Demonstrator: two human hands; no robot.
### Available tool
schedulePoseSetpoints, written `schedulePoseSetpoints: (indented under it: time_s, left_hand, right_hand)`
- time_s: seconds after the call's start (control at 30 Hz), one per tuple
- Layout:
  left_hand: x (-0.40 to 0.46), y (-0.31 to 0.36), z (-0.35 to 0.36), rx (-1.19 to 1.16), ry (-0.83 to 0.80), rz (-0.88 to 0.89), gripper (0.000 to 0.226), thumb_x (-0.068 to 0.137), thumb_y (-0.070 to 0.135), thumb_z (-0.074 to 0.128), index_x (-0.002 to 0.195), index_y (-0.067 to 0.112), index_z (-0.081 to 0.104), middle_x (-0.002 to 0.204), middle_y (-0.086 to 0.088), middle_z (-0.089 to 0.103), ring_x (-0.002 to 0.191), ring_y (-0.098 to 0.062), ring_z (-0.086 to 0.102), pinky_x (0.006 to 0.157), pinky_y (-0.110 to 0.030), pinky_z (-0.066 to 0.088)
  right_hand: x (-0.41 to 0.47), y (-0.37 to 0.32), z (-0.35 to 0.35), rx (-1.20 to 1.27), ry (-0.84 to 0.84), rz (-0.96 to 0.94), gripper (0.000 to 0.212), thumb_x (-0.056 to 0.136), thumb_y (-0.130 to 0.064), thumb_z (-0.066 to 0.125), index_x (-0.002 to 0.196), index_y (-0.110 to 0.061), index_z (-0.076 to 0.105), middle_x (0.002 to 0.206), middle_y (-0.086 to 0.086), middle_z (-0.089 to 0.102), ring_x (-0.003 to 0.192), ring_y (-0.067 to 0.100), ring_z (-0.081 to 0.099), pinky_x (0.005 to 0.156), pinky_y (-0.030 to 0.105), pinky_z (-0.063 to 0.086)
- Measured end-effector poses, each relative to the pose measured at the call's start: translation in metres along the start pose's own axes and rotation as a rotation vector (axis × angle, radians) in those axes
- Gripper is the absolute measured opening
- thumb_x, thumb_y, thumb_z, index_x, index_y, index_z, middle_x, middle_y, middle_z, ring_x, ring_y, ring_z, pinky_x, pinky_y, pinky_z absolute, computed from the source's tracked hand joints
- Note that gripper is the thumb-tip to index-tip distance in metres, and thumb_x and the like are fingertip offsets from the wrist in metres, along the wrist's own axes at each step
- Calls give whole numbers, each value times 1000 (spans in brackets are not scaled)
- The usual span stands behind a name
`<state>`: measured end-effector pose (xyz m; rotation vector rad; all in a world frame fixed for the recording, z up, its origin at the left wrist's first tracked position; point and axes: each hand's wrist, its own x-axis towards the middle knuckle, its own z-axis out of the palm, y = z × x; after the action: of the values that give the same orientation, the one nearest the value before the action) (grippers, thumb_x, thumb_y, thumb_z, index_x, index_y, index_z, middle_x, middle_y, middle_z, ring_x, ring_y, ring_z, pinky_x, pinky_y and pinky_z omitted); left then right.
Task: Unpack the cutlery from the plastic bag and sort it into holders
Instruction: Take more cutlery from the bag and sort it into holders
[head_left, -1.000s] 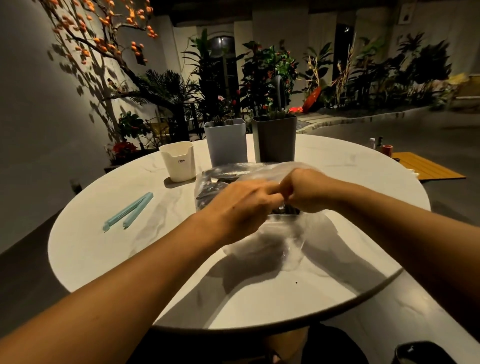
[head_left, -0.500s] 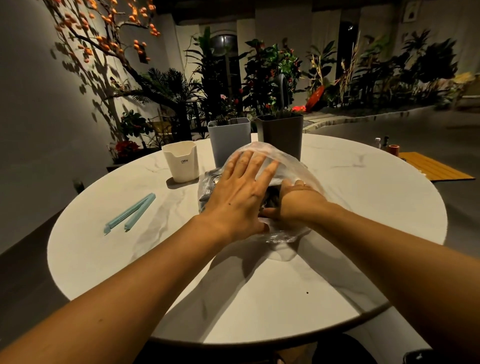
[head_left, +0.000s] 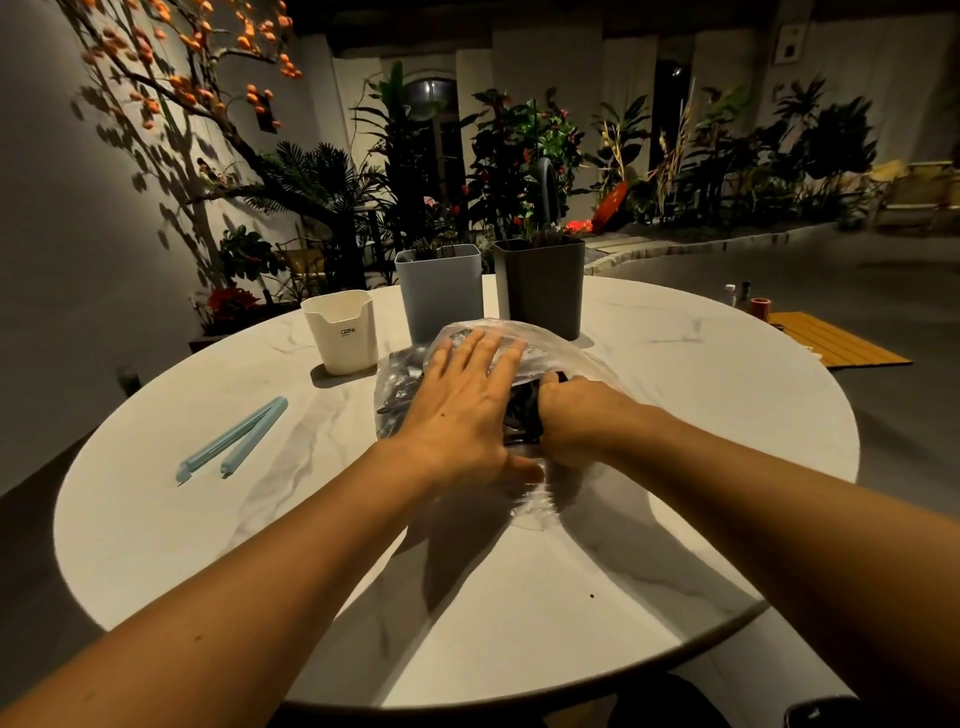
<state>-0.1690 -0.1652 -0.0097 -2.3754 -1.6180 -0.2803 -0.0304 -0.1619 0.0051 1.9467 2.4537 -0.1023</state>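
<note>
A clear plastic bag (head_left: 571, 358) of dark cutlery (head_left: 400, 400) lies in the middle of the round white table (head_left: 675, 415). My left hand (head_left: 462, 410) lies flat on top of the bag with straight, spread fingers. My right hand (head_left: 576, 415) is inside the bag's mouth, its fingers curled round a bundle of dark cutlery; the fingertips are hidden. Behind the bag stand three holders: a white one (head_left: 343, 332), a light blue one (head_left: 439, 291) with some cutlery in it, and a dark grey one (head_left: 540, 286).
A light blue bag clip (head_left: 234, 436) lies open on the table's left side. Small bottles (head_left: 748, 301) and a yellow slatted board (head_left: 836, 348) sit beyond the far right edge. Plants stand behind the table.
Both hands were pinching the bag's mouth together. My left hand has since opened and laid flat on the bag, and my right hand has gone into the bag.
</note>
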Motion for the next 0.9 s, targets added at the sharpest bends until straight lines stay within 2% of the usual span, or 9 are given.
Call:
schedulePoseSetpoints:
  time_s: [0.07,0.23,0.27,0.33,0.4,0.47,0.6,0.73,0.9]
  left_hand:
    - [-1,0,0,3,-11,4,128,72,78,66,159,23,-9,167,-5,-12,153,-24,-17,124,-44,-12]
    - [-6,-4,1,-17,34,74,118,75,74,68,160,25,3,168,-3,2,154,-23,-6,125,-43,-8]
    - [-7,-4,1,-13,49,95,116,75,73,69,160,24,5,167,-3,6,154,-23,-3,125,-43,-5]
    - [-9,-4,1,-14,71,119,113,75,67,73,159,22,11,166,-3,13,154,-23,3,126,-42,-1]
    - [-12,-3,0,-14,87,122,109,77,58,78,158,22,15,163,-2,19,152,-22,10,126,-39,0]
    - [-15,-1,-1,-20,85,113,108,77,57,79,157,22,16,162,-1,21,151,-22,13,126,-37,-1]
    - [-19,4,-6,-35,21,92,110,77,61,76,158,21,13,162,-2,20,150,-23,14,123,-36,-3]
    - [-19,7,-8,-23,-16,98,108,76,64,75,157,22,17,160,-1,23,148,-24,19,125,-41,2]
    - [-22,10,-12,-20,-19,131,99,79,60,74,155,23,22,158,0,28,146,-23,23,124,-42,7]
  right_hand:
    - [-6,-3,-8,84,6,-7,72,87,-27,74,147,-11,37,128,12,56,117,28,53,101,34,43]
    - [-6,-1,-16,707,-62,143,26,94,-7,61,120,-9,54,92,9,60,79,20,63,62,24,56]
    - [-7,-1,-17,836,-99,176,17,96,-7,58,112,-9,54,90,10,62,78,21,66,60,26,58]
    - [-6,2,-14,1001,-137,231,4,98,-7,55,101,-8,54,98,15,66,88,27,70,76,37,61]
    - [-7,4,-10,1131,-159,275,9,99,-9,53,91,-8,56,102,18,68,98,30,69,90,41,58]
    - [-6,8,-5,1267,-170,359,14,100,-11,50,87,-8,55,96,17,67,92,26,67,88,34,58]
    - [-5,12,-2,1311,-223,431,21,102,-25,51,99,-6,60,79,10,62,64,12,53,51,17,45]
    - [-7,14,-4,1342,-292,452,27,106,-21,42,96,-1,56,47,3,55,45,6,42,36,13,38]
    - [-13,13,-6,1295,-263,433,24,105,-17,41,91,-4,55,69,8,58,55,8,45,50,15,38]
